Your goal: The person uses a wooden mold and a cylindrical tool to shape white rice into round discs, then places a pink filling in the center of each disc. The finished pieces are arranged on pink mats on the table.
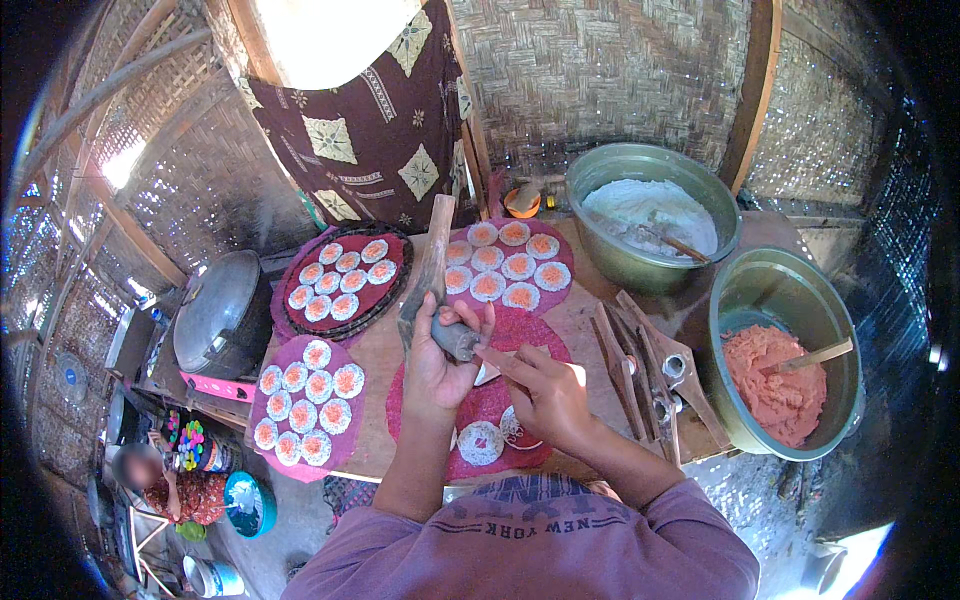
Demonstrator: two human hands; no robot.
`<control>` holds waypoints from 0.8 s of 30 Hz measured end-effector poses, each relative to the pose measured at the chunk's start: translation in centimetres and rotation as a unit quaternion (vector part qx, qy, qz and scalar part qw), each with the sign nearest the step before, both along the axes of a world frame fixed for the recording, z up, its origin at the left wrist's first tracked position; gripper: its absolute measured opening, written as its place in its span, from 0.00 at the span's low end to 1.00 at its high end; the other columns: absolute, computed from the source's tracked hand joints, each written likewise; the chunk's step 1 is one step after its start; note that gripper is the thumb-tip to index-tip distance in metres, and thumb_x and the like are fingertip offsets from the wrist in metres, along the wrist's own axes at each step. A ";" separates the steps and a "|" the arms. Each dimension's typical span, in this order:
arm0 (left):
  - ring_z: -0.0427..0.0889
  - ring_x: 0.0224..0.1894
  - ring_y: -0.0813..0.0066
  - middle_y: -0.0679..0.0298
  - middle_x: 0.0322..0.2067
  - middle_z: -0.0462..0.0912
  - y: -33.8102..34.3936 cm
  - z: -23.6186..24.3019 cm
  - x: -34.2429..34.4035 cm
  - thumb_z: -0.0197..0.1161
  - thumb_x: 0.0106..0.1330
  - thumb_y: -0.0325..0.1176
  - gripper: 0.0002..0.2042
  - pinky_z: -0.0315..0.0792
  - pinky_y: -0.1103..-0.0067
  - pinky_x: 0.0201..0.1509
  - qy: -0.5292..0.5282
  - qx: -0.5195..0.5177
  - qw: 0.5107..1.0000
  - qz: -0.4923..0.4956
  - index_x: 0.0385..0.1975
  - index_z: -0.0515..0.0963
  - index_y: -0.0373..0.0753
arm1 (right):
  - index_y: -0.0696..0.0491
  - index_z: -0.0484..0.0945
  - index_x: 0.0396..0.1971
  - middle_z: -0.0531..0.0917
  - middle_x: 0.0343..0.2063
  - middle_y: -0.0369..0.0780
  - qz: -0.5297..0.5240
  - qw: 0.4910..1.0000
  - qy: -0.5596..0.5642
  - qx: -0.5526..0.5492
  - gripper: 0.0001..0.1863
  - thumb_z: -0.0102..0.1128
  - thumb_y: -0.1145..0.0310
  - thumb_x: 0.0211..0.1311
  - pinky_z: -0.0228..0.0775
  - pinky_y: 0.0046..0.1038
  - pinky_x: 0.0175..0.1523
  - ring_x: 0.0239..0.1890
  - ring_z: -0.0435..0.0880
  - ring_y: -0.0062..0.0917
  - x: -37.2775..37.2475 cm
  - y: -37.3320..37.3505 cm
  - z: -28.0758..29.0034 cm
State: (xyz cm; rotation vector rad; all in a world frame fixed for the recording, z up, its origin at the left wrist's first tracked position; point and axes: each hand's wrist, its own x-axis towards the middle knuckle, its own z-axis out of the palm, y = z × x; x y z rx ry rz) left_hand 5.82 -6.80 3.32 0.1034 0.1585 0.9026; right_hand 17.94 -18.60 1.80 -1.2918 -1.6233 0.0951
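Note:
My left hand (438, 365) is closed around a wooden tool (433, 250) with a long flat handle and a short, thick grey cylinder (455, 340). The handle points up and away from me. My right hand (548, 392) reaches across from the right, index finger stretched out and its tip at the cylinder's near end; the other fingers are partly hidden. Beneath both hands lies a round magenta cloth (408, 420). A white speckled disc (480, 443) rests on its near part, beside a second disc (522, 430) showing red, partly covered by my right hand.
Cloths with orange-topped white discs lie at left (302, 405), far left (340, 275) and far middle (510, 262). Similar wooden tools (650, 375) lie at right, near green tubs of white powder (655, 215) and pink paste (775, 385). A lidded pot (222, 315) and another person (185, 495) are at left.

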 end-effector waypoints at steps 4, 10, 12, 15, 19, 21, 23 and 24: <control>0.81 0.34 0.77 0.71 0.20 0.69 0.1 -0.1 0.0 0.61 0.67 0.39 0.15 0.61 0.68 0.69 0.002 0.005 1.000 -0.003 0.22 0.66 0.39 | 0.42 0.77 0.54 0.73 0.24 0.41 0.002 1.000 -0.005 0.006 0.28 0.57 0.80 0.52 0.72 0.36 0.29 0.24 0.78 0.36 0.0 0.1 0.0; 0.80 0.34 0.77 0.72 0.19 0.69 0.1 -0.1 0.0 0.61 0.67 0.39 0.15 0.63 0.67 0.68 0.006 0.004 1.000 0.002 0.22 0.66 0.40 | 0.43 0.77 0.54 0.73 0.24 0.41 -0.001 1.000 -0.017 -0.001 0.27 0.58 0.79 0.52 0.72 0.36 0.29 0.25 0.78 0.36 0.0 0.1 0.1; 0.80 0.33 0.77 0.72 0.19 0.69 0.0 0.0 0.1 0.61 0.67 0.39 0.15 0.65 0.67 0.67 0.015 -0.001 1.000 0.010 0.22 0.67 0.40 | 0.43 0.76 0.55 0.74 0.25 0.41 -0.006 1.000 -0.029 -0.010 0.27 0.58 0.78 0.52 0.72 0.35 0.29 0.25 0.79 0.35 0.0 -0.1 0.3; 0.79 0.31 0.77 0.72 0.19 0.69 -0.2 0.0 0.1 0.61 0.67 0.39 0.14 0.68 0.66 0.63 0.040 0.030 0.998 0.049 0.23 0.67 0.42 | 0.46 0.75 0.56 0.75 0.26 0.39 -0.051 0.993 -0.109 -0.016 0.27 0.59 0.75 0.52 0.73 0.33 0.29 0.26 0.79 0.34 -0.1 -0.5 0.6; 0.77 0.28 0.78 0.71 0.19 0.70 -0.2 -0.2 0.2 0.58 0.69 0.39 0.10 0.72 0.65 0.58 0.123 0.118 0.977 0.126 0.27 0.69 0.44 | 0.50 0.77 0.52 0.79 0.27 0.38 -0.093 0.974 -0.203 0.025 0.24 0.59 0.76 0.50 0.74 0.31 0.29 0.25 0.79 0.31 -0.2 -0.7 0.4; 0.74 0.26 0.80 0.72 0.19 0.68 -0.1 -0.3 0.1 0.57 0.70 0.38 0.09 0.73 0.65 0.56 0.141 0.141 0.967 0.158 0.29 0.69 0.44 | 0.53 0.77 0.51 0.79 0.27 0.38 -0.081 0.971 -0.223 0.025 0.24 0.59 0.75 0.50 0.73 0.31 0.29 0.26 0.80 0.30 -0.1 -0.2 -0.2; 0.71 0.25 0.81 0.72 0.20 0.67 0.0 -0.4 0.1 0.56 0.70 0.37 0.08 0.73 0.66 0.54 0.144 0.159 0.964 0.157 0.30 0.69 0.44 | 0.54 0.77 0.51 0.80 0.27 0.36 -0.037 0.989 -0.135 0.043 0.20 0.59 0.74 0.55 0.72 0.28 0.27 0.25 0.80 0.25 0.1 0.7 -1.1; 0.70 0.25 0.81 0.72 0.20 0.66 -0.1 -0.4 0.0 0.56 0.70 0.37 0.08 0.73 0.66 0.54 0.140 0.168 0.963 0.160 0.30 0.69 0.44 | 0.54 0.77 0.50 0.81 0.27 0.35 -0.016 0.994 -0.094 0.048 0.19 0.58 0.73 0.57 0.71 0.27 0.27 0.25 0.79 0.22 0.2 1.3 -1.6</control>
